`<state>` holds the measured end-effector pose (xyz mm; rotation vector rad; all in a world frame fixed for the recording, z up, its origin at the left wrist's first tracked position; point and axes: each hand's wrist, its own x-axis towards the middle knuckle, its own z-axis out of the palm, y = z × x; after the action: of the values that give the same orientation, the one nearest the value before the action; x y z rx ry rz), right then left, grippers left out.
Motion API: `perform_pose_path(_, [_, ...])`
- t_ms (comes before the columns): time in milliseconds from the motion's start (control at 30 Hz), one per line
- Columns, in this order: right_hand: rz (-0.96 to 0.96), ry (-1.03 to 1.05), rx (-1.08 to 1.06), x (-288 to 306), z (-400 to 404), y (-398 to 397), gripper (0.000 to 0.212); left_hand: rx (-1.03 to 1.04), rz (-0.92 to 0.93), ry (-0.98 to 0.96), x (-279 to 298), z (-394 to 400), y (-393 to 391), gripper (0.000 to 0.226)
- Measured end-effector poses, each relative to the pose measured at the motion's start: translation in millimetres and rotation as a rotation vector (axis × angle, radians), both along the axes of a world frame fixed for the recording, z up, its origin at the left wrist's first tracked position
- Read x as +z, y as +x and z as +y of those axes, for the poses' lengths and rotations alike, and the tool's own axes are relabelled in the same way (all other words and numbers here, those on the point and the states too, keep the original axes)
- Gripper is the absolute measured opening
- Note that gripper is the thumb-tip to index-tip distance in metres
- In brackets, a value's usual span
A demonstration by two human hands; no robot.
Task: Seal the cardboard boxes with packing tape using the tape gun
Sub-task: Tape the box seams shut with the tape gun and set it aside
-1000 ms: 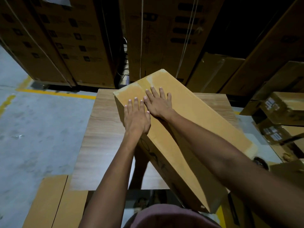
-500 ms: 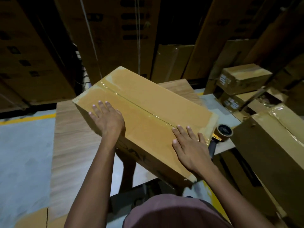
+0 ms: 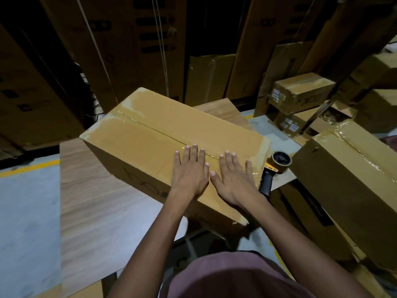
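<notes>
- Both hands lay flat with straight fingers on top of the long cardboard box [image 3: 163, 134], gripping nothing; the left hand [image 3: 190, 171] and right hand [image 3: 233, 179] sat side by side, thumbs almost touching.
- Contact was at the near right end of the box top; the left fingertips [image 3: 194, 147] reached the centre seam, and the right fingertips [image 3: 227, 153] lay on or just past it.
- Clear tape [image 3: 150, 127] ran along the centre seam of the box, and glossy tape also covered both ends of the top.
- Box rested diagonally on the wooden table [image 3: 90, 190], its near right corner overhanging the table's front edge.
- Tape gun [image 3: 274, 168] lay just beside the right end of the box, untouched by either hand, black handle pointing toward the person and roll away from the person.
- Second taped box [image 3: 348, 183] stood to the right of the long box, beyond the tape gun.
- Smaller labelled boxes [image 3: 300, 95] were stacked behind and to the right of the long box.
- Tall cartons [image 3: 133, 46] stood behind the long box in dim light.
- Grey floor with a yellow line [image 3: 28, 167] showed to the left of the box.
</notes>
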<state>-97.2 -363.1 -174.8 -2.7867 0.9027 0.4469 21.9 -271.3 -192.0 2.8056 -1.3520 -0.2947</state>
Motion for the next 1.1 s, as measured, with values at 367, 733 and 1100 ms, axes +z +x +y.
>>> perform_pose_path(367, [-0.034, 0.02, -0.094, 4, -18, -65, 0.077, 0.174, 0.088, -0.015, 2, -35, 5, 0.062])
perform_pose_path(733, [-0.629, 0.443, -0.239, -27, -54, -61, 0.096, -0.239, 0.127, -0.16, 13, -147, 16, 0.067])
perform_pose_path(1100, [-0.622, 0.553, -0.165, -35, -96, -42, 0.083, -0.103, -0.056, -0.231, -6, -165, 51, 0.062])
